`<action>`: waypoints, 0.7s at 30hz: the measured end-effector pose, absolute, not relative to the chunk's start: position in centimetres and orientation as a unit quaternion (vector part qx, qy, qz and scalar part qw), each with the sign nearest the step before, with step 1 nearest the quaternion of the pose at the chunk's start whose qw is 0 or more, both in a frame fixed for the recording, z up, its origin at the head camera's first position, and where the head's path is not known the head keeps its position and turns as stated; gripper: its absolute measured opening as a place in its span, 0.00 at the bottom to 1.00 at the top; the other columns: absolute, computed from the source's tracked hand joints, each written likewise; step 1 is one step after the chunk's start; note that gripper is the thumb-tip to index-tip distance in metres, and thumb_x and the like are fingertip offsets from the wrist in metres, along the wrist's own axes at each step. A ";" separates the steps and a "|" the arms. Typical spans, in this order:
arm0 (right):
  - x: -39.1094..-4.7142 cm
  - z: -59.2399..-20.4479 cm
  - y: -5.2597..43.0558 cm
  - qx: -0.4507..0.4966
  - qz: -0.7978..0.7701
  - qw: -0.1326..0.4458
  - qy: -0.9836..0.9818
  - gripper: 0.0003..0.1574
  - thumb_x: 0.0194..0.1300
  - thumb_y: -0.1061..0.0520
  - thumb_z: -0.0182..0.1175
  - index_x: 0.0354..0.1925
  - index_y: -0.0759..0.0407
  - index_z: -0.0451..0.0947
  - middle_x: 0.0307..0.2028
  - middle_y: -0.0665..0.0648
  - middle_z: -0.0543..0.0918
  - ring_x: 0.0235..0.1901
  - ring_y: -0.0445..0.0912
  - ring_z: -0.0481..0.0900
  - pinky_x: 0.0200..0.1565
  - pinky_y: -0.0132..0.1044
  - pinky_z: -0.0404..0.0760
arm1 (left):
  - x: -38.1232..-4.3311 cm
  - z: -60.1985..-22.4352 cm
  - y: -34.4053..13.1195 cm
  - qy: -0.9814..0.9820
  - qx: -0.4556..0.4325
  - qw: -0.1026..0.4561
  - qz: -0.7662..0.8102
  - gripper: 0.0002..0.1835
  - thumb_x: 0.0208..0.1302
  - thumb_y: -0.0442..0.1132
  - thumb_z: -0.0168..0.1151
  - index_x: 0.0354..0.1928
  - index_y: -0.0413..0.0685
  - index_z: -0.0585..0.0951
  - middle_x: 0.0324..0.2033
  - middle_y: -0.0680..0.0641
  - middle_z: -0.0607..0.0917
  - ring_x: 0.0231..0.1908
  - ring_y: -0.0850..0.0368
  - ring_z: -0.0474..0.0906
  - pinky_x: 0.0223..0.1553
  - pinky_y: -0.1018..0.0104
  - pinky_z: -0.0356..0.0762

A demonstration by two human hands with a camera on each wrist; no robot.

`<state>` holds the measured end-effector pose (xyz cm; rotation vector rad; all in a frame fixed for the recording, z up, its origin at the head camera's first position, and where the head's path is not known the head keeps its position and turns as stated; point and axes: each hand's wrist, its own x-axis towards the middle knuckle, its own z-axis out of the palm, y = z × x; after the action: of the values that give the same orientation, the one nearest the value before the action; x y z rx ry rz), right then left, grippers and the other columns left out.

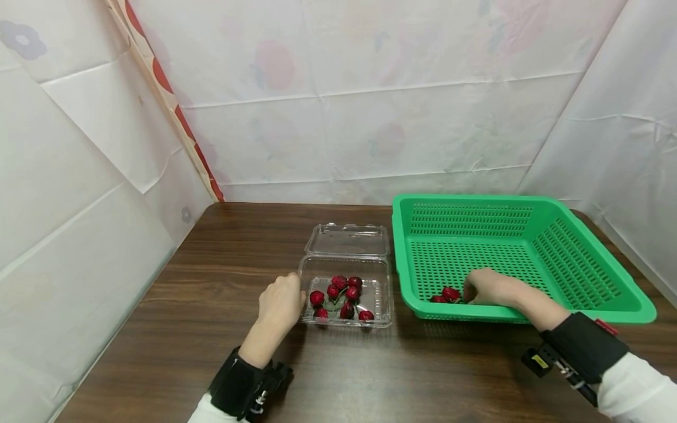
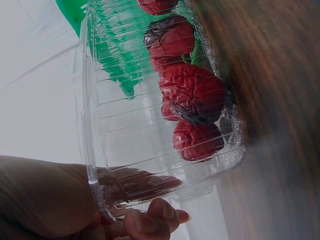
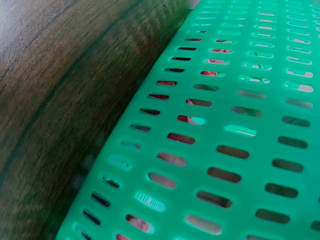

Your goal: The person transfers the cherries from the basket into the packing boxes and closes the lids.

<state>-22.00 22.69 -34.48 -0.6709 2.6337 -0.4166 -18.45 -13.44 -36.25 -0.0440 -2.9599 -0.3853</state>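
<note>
A clear plastic clamshell box (image 1: 378,288) stands with its lid folded back, and several dark red cherries (image 1: 353,293) with green stems lie in it. My left hand (image 1: 280,302) grips the box's left side; in the left wrist view the thumb and fingers pinch the wall near a corner, beside wrinkled cherries (image 2: 192,92). To the right, my right hand (image 1: 492,286) reaches down inside the green basket (image 1: 476,251), close to a few cherries (image 1: 451,294). Its fingertips are hidden, so any cherry between them cannot be made out. The slotted basket wall (image 3: 235,165) blocks the right wrist view.
The box and basket stand side by side on a dark wooden table (image 1: 222,258). The basket's raised near rim (image 1: 471,312) lies under the right forearm. White patterned sheets (image 1: 338,117) hang behind the table and at both sides.
</note>
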 end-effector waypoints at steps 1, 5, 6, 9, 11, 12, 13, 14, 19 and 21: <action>-22.0 -34.5 22.7 -0.244 -0.152 0.192 0.938 0.05 0.51 0.65 0.62 0.31 0.65 0.78 0.27 0.53 0.77 0.28 0.48 0.76 0.29 0.40 0.74 | -18.5 -36.3 -13.4 -0.989 -0.015 0.078 -0.128 0.08 0.53 0.34 0.61 0.22 0.37 0.74 0.18 0.40 0.78 0.17 0.45 0.75 0.14 0.57 0.68; -22.0 -34.5 22.9 -0.258 -0.165 0.181 0.934 0.04 0.51 0.65 0.62 0.30 0.64 0.78 0.26 0.52 0.77 0.26 0.46 0.75 0.28 0.39 0.74 | -18.5 -36.2 -13.4 -0.989 -0.015 0.078 -0.127 0.09 0.53 0.34 0.61 0.22 0.37 0.74 0.18 0.40 0.77 0.17 0.46 0.75 0.14 0.58 0.67; -22.0 -34.5 22.9 -0.262 -0.167 0.178 0.934 0.04 0.51 0.65 0.62 0.29 0.64 0.78 0.25 0.52 0.77 0.26 0.45 0.75 0.27 0.38 0.73 | -18.5 -36.2 -13.4 -0.989 -0.014 0.077 -0.127 0.09 0.53 0.34 0.61 0.22 0.37 0.74 0.18 0.40 0.77 0.17 0.46 0.75 0.14 0.58 0.67; -21.9 -34.5 22.9 -0.265 -0.174 0.168 0.934 0.02 0.51 0.65 0.62 0.28 0.62 0.78 0.24 0.50 0.76 0.24 0.43 0.73 0.26 0.36 0.72 | -18.5 -36.2 -13.4 -0.989 -0.013 0.076 -0.127 0.09 0.53 0.34 0.60 0.21 0.37 0.74 0.18 0.40 0.77 0.17 0.46 0.75 0.14 0.58 0.67; -21.9 -34.5 22.9 -0.270 -0.179 0.158 0.933 0.02 0.51 0.64 0.62 0.27 0.62 0.77 0.23 0.49 0.75 0.23 0.42 0.73 0.25 0.36 0.71 | -18.5 -36.2 -13.4 -0.989 -0.013 0.074 -0.127 0.09 0.53 0.34 0.60 0.21 0.37 0.73 0.17 0.40 0.77 0.16 0.47 0.74 0.14 0.58 0.67; -21.9 -34.5 23.0 -0.270 -0.184 0.154 0.932 0.03 0.51 0.64 0.62 0.27 0.61 0.77 0.23 0.49 0.75 0.23 0.41 0.72 0.25 0.35 0.71 | -18.5 -36.2 -13.4 -0.989 -0.013 0.074 -0.127 0.09 0.53 0.34 0.60 0.21 0.38 0.73 0.17 0.40 0.77 0.16 0.47 0.74 0.14 0.58 0.67; -21.8 -34.4 23.0 -0.270 -0.189 0.149 0.932 0.03 0.51 0.63 0.63 0.27 0.61 0.77 0.23 0.49 0.75 0.22 0.41 0.72 0.25 0.35 0.71 | -18.5 -36.2 -13.4 -0.989 -0.013 0.073 -0.127 0.09 0.53 0.34 0.60 0.21 0.38 0.73 0.17 0.41 0.77 0.16 0.48 0.74 0.13 0.59 0.66; -21.8 -34.4 23.0 -0.269 -0.194 0.146 0.932 0.04 0.51 0.63 0.63 0.27 0.61 0.77 0.23 0.49 0.75 0.22 0.41 0.71 0.25 0.35 0.70 | -18.5 -36.2 -13.4 -0.989 -0.013 0.073 -0.127 0.09 0.53 0.34 0.60 0.21 0.38 0.73 0.17 0.41 0.77 0.16 0.48 0.74 0.13 0.59 0.66; -21.8 -34.2 22.9 -0.244 -0.215 0.141 0.935 0.05 0.52 0.61 0.63 0.28 0.60 0.76 0.24 0.49 0.74 0.22 0.41 0.70 0.25 0.36 0.69 | -18.5 -36.2 -13.4 -0.989 -0.011 0.073 -0.128 0.08 0.53 0.34 0.60 0.22 0.37 0.74 0.18 0.40 0.77 0.17 0.47 0.74 0.14 0.58 0.67; -21.8 -34.1 22.8 -0.230 -0.219 0.139 0.938 0.05 0.52 0.60 0.62 0.28 0.59 0.75 0.24 0.49 0.74 0.23 0.41 0.70 0.26 0.37 0.69 | -18.5 -36.3 -13.4 -0.989 -0.010 0.073 -0.127 0.08 0.53 0.34 0.60 0.22 0.37 0.74 0.18 0.40 0.77 0.17 0.47 0.74 0.14 0.58 0.67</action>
<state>-21.82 22.84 -34.11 -0.6660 2.7106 -0.6342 -18.46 -13.39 -36.26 -0.0290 -2.9701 -0.3815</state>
